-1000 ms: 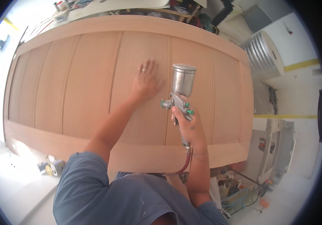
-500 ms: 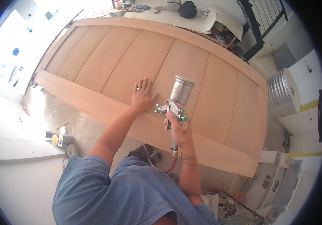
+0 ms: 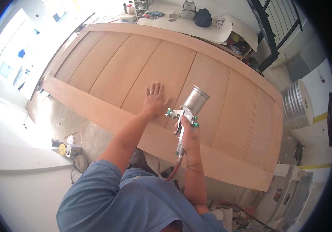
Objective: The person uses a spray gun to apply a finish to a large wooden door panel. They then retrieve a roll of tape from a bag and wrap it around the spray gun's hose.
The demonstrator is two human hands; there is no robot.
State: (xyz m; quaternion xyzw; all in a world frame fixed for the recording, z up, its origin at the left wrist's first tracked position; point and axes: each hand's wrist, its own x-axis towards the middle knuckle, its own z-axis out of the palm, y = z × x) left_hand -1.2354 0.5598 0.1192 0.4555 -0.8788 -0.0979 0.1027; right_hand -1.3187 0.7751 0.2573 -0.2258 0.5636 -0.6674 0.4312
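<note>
A large wooden door panel (image 3: 135,73) with long grooves and a raised frame lies flat in front of me. My left hand (image 3: 155,102) rests palm down on it, fingers spread, a ring on one finger. In my right hand (image 3: 190,139) is a spray gun (image 3: 185,116) with a silver cup on top and green knobs. My fingers wrap its handle, above the panel's near side, and its nozzle points left toward my left hand. From the handle's foot a reddish air hose (image 3: 171,176) curves down toward my body.
Tins (image 3: 72,150) stand on the floor at the left. Beyond the panel, a pale worktop (image 3: 170,27) bears a grey backpack (image 3: 188,10) and a black bag (image 3: 203,17). A black metal railing (image 3: 268,34) rises at the far right, near a big silvery roll (image 3: 296,101).
The view has shifted, so the panel appears lower and farther right. My left hand stays flat on the wood. The spray gun's cup leans more to the right.
</note>
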